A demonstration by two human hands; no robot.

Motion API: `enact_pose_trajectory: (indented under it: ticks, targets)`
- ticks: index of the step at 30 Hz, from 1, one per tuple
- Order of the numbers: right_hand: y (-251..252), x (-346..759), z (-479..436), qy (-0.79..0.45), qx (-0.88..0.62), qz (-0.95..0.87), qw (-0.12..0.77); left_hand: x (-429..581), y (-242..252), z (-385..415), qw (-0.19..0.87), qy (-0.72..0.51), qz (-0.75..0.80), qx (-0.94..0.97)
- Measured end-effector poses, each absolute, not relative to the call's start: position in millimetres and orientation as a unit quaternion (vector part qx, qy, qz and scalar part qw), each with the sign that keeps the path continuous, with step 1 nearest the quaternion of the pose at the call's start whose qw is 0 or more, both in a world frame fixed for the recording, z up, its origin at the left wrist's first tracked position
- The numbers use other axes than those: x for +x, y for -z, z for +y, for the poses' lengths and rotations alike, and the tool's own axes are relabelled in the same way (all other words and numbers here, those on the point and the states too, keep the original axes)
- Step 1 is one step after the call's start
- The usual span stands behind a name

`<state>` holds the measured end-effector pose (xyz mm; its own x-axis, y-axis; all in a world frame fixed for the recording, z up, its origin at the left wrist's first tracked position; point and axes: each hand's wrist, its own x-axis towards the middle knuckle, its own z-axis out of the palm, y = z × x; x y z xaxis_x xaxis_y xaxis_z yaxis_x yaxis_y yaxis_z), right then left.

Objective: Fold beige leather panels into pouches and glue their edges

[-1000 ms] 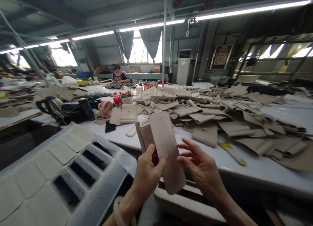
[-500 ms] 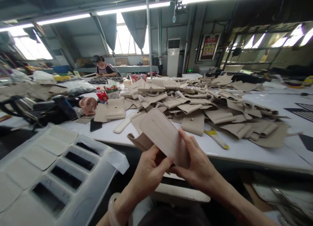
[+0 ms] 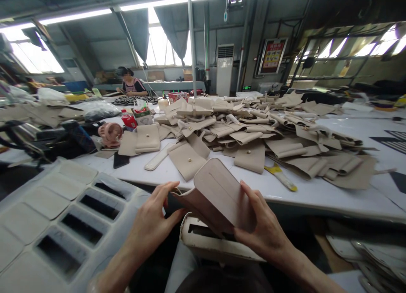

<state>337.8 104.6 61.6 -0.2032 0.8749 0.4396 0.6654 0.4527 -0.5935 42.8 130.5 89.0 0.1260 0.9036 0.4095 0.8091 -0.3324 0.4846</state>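
My right hand [image 3: 264, 225] grips a beige leather bag piece [image 3: 218, 191] along its right edge, fingers behind and thumb low on the front. The piece has a rounded panel with a stitched line and a flap bent out to the left. My left hand [image 3: 152, 219] is at that flap, thumb and fingers spread apart, fingertips at or very near its edge. Directly below is a worn white block with a dark slot [image 3: 206, 238], partly covered by the piece. Beyond my hands, a beige snap-button pouch piece [image 3: 187, 160] lies on the white table [image 3: 152, 177].
A large heap of beige leather pieces [image 3: 241, 124] covers the middle of the table. A yellow-handled brush [image 3: 281, 176] lies at its front. On the left are a pink fan [image 3: 110, 134], a black phone [image 3: 121, 160] and a plastic-covered tray of panels [image 3: 63, 217]. A co-worker [image 3: 131, 83] sits far back.
My left hand has let go of the panel's lower edge and moved left to the flap, opening out. The piece has shifted slightly right and down in my right hand; the slotted block now shows.
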Motion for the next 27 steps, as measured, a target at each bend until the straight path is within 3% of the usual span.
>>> enact_pose_trajectory:
  ticks: [5, 14, 20, 23, 27]
  targets:
    - [-49.4, 340.2, 106.0, -0.142, -0.502, -0.776, 0.355, 49.3, -70.8, 138.3, 0.254, -0.309, 0.579, 0.711]
    - [-27.0, 365.6, 95.1, 0.030, -0.503, -0.836, 0.215, 67.2, -19.7, 130.5, 0.226, -0.250, 0.524, 0.782]
    - [-21.4, 357.6, 104.5, 0.113, -0.413, -0.883, 0.193, 51.1, -5.8, 126.3, 0.312, -0.371, 0.541, 0.687]
    - [-23.8, 352.4, 113.5, 0.059, -0.388, -0.900, 0.189, 37.6, 22.7, 122.7, 0.421, -0.425, 0.567, 0.566]
    - [-34.6, 356.9, 126.6, -0.152, -0.381, -0.904, 0.123, 45.3, 67.4, 114.2, 0.541, -0.471, 0.559, 0.415]
